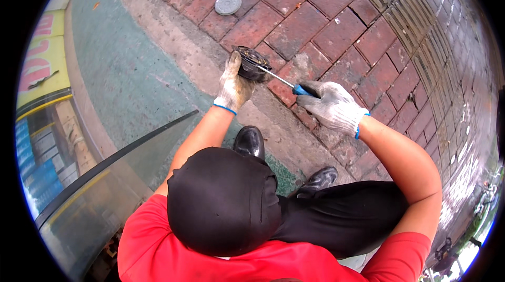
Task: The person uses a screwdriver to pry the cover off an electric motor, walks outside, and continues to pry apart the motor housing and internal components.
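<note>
My left hand (234,86), in a white work glove with a blue cuff, is closed around a dark, round, shallow part (251,61). The part is black and dirty, with brownish debris showing on its upper face; its exact kind cannot be made out. In my gloved right hand (334,107) is a screwdriver (280,78) with a blue and black handle, the fingers wrapped around the grip. The metal shaft slants up to the left, and its tip meets the near right side of the round part.
Red brick paving (294,29) spreads ahead and right, bearing a round grey disc (228,4). A concrete kerb strip (184,45) borders green-painted ground (118,56) at left. A glass panel (121,177) with a dark edge stands near my left arm. Two black boots (249,141) are below my hands.
</note>
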Demonstrator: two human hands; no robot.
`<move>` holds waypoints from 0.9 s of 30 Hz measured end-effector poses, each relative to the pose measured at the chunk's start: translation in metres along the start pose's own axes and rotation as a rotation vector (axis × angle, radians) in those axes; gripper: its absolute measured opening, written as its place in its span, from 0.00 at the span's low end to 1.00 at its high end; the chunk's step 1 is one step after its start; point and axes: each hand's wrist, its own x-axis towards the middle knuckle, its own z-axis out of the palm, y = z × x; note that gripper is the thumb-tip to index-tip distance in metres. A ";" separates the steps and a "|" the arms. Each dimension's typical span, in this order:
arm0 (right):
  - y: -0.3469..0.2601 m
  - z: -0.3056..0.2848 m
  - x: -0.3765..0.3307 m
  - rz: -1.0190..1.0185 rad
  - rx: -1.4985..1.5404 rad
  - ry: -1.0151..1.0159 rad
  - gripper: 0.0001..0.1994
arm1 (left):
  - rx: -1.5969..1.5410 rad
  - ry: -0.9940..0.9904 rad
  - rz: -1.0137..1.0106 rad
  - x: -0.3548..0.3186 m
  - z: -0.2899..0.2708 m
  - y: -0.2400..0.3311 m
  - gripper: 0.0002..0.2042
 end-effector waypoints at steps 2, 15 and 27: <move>0.000 0.006 0.000 -0.007 0.004 0.051 0.22 | 0.004 -0.017 0.029 0.001 -0.005 0.001 0.24; -0.006 0.046 0.002 0.051 0.782 -0.102 0.15 | 0.105 0.086 0.174 0.004 0.026 -0.017 0.31; 0.024 0.027 0.003 0.125 0.647 0.043 0.15 | -0.068 -0.035 -0.222 0.017 -0.050 0.012 0.37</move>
